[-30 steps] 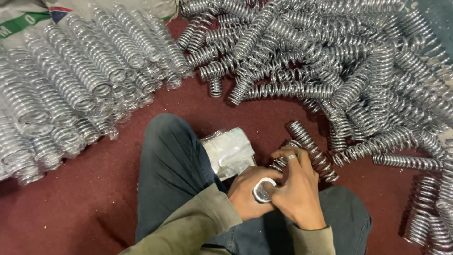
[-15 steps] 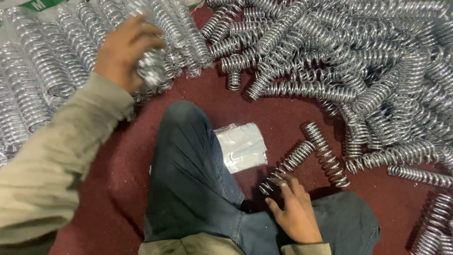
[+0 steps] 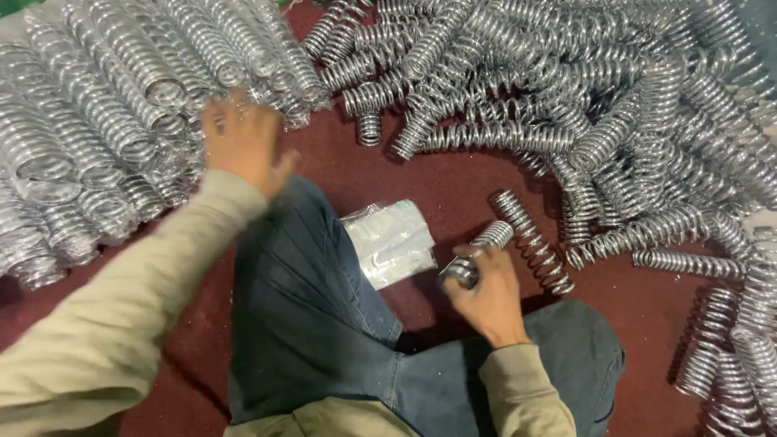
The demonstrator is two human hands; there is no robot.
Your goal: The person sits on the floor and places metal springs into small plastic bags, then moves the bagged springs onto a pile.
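A person seated on a dark red floor (image 3: 453, 182) works among heaps of shiny metal coil springs. The right hand (image 3: 486, 295) is clamped around one end of a single spring (image 3: 479, 255), which lies near the middle of the floor, just beside a stack of clear plastic bags (image 3: 390, 241). The left hand (image 3: 241, 142), blurred, hovers fingers apart and empty at the edge of the bagged springs (image 3: 89, 129) piled toward the floor's left side. Loose springs (image 3: 583, 97) sprawl across the far and right edges.
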